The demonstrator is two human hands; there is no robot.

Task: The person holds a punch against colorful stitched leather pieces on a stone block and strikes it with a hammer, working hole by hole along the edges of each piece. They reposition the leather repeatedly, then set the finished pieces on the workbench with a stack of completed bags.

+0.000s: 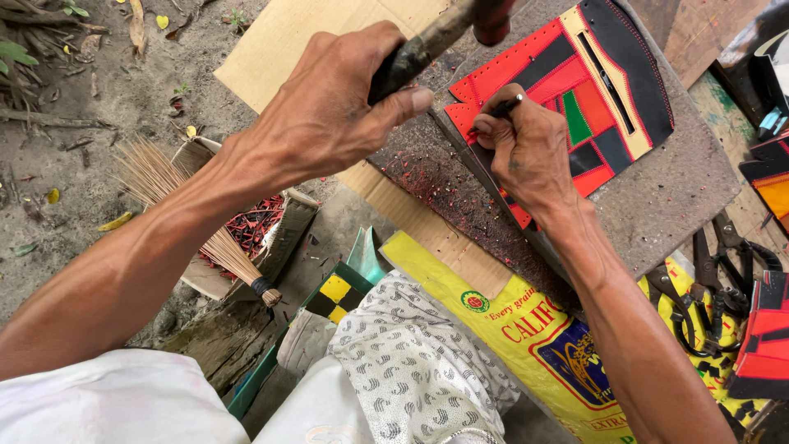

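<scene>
Patchwork panel (575, 90), red, black, green and cream, lies on our grey work slab (674, 197), its long axis running from the slab's near-left edge toward the far-right corner. Our left hand (325, 115) clenches a mallet (444, 33) raised above and left of it. Our right hand (526, 152), nearer, pinches a thin punch (503, 107) upright on the panel's left edge. Below the slab's left edge, an open box (271, 238) holds red scraps (251, 226).

An outdoor craft workshop: dirt ground (99, 107), a worn work slab (682, 197), scissors (723, 271), leather scraps (255, 226).
</scene>
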